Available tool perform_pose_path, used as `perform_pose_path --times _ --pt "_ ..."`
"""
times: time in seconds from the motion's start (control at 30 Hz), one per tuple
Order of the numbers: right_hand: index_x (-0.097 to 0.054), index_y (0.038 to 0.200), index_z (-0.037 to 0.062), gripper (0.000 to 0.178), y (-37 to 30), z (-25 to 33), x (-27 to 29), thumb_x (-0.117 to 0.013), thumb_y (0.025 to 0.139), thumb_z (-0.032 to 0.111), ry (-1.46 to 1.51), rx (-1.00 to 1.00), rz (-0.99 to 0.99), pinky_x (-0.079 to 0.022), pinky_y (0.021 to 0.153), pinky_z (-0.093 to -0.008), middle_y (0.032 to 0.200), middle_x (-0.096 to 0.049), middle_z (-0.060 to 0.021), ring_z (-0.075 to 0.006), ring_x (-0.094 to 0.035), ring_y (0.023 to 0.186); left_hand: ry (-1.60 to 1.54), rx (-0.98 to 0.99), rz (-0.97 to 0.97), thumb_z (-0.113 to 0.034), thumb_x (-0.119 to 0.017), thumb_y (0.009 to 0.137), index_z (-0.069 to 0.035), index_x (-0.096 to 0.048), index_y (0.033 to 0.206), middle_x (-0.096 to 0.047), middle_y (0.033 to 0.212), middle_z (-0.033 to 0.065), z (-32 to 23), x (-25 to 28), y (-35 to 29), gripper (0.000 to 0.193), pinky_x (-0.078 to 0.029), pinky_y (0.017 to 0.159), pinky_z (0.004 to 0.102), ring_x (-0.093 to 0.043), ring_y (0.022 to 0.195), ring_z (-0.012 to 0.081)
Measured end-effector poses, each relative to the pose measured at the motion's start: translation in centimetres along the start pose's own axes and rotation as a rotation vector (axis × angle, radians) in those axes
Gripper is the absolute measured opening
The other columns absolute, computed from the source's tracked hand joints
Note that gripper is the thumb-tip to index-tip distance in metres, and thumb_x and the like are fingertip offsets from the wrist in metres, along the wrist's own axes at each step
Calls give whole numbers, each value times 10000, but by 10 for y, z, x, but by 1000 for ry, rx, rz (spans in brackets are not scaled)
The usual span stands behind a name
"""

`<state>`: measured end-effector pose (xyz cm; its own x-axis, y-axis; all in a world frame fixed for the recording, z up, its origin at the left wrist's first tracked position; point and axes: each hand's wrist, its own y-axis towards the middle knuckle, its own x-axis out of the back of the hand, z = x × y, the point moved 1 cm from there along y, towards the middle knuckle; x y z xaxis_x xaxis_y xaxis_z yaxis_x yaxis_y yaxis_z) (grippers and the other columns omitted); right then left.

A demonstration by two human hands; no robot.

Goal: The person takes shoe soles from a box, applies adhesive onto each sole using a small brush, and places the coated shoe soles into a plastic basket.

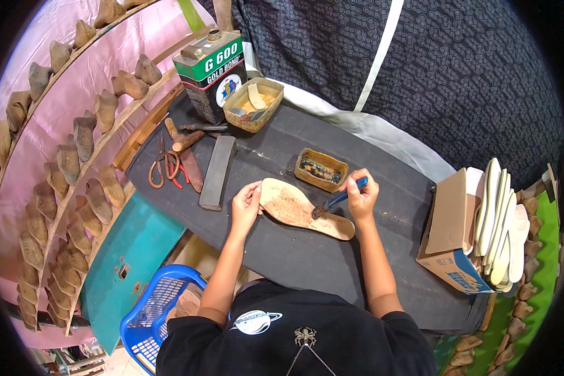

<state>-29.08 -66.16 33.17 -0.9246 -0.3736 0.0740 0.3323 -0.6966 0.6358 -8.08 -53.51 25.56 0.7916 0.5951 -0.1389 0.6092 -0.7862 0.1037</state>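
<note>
My left hand (247, 202) pinches the wide toe end of a tan insole (285, 199), which lies at a slant over the dark tabletop. A brownish, grainy patch covers the middle of its upper face. In my right hand (362, 194) is a brush with a blue handle (339, 199); its dark, clotted bristle end touches the insole near the narrow waist. Just beyond the insole stands a small yellowish tub (321, 170), its inside crusted with dark residue, close to my right fingers.
At the back left stand a green and black metal can (210, 75) and a larger tub (253, 105). A grey sharpening block (218, 172), scissors (164, 166) and a hammer (183, 139) lie left. A cardboard box (448, 225) holds pale soles (498, 219). Wooden shoe lasts (84, 135) line racks.
</note>
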Motion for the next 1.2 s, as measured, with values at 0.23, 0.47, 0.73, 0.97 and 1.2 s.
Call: perform_pose_path --times 0.23,0.47,0.73,0.97,1.2 --pt "-484 847 26 117 9 1 -24 -536 832 129 275 -159 -33 -452 514 -190 773 -610 -73 -66 -550 607 -7 -2 -15 -188 -510 858 29 -528 1044 -584 777 19 -4 -3 -2 287 -355 414 145 -459 516 17" --pt "-471 682 29 161 2 -16 -21 -575 777 108 -45 -55 85 -347 461 -212 607 -474 -8 -66 -425 522 80 -33 -35 -152 -496 857 14 -566 990 -578 717 13 6 -1 -2 225 -371 398 148 -472 508 14" --pt "-475 659 28 187 19 -6 -1 -566 789 126 8 -46 -101 -368 464 -205 541 -492 8 -59 -455 505 120 -62 -41 -152 -495 857 19 -562 995 -593 740 26 0 -3 -5 229 -374 401 148 -481 507 22" --pt "-524 734 22 144 21 -4 -34 -598 782 136 131 -237 153 -359 489 -189 621 -487 19 -43 -441 543 120 -114 -56 -149 -492 857 12 -568 990 -595 740 18 3 0 -5 222 -363 398 143 -465 487 15" --pt "-495 686 29 153 18 -19 -16 -549 799 117 179 -221 238 -362 491 -212 589 -511 7 -53 -444 537 187 -58 -76 -154 -485 859 0 -575 976 -595 732 5 2 -1 -7 213 -362 398 138 -463 485 8"
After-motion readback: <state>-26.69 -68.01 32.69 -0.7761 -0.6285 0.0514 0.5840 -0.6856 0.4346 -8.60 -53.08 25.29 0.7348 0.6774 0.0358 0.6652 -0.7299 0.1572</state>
